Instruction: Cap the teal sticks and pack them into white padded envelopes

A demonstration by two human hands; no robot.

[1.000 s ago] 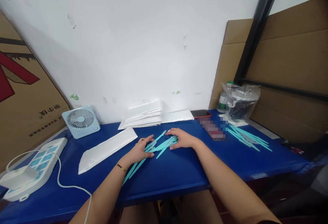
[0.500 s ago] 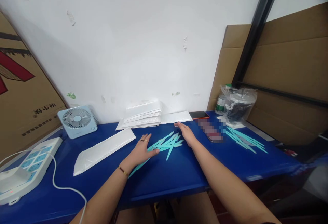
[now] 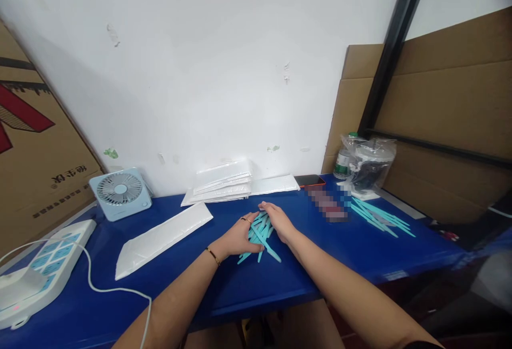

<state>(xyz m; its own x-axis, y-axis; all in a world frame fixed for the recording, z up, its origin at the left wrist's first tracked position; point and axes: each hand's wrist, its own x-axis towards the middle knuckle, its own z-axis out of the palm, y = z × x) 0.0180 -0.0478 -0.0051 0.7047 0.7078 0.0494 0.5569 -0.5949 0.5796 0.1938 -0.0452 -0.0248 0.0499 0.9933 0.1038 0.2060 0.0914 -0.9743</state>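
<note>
A bunch of thin teal sticks [image 3: 261, 236] lies on the blue table [image 3: 328, 264], squeezed between my two hands. My left hand [image 3: 239, 238] presses against the bunch from the left, fingers curved over it; a ring and a thin bracelet show. My right hand [image 3: 278, 221] presses from the right with fingers laid along the sticks. The sticks point roughly toward me, and some ends stick out below my hands.
A long white padded bag [image 3: 162, 240] lies to the left, with a stack of white bags [image 3: 224, 181] by the wall. Also on the table: small fan [image 3: 119, 192], power strip [image 3: 36, 266], phone [image 3: 310, 180], second pile of teal sticks [image 3: 380, 217], plastic bag with bottle [image 3: 366, 165]. Cardboard stands on both sides.
The sticks were spread out in a loose fan; both hands have moved inward and pushed them together into a tight bunch between the palms.
</note>
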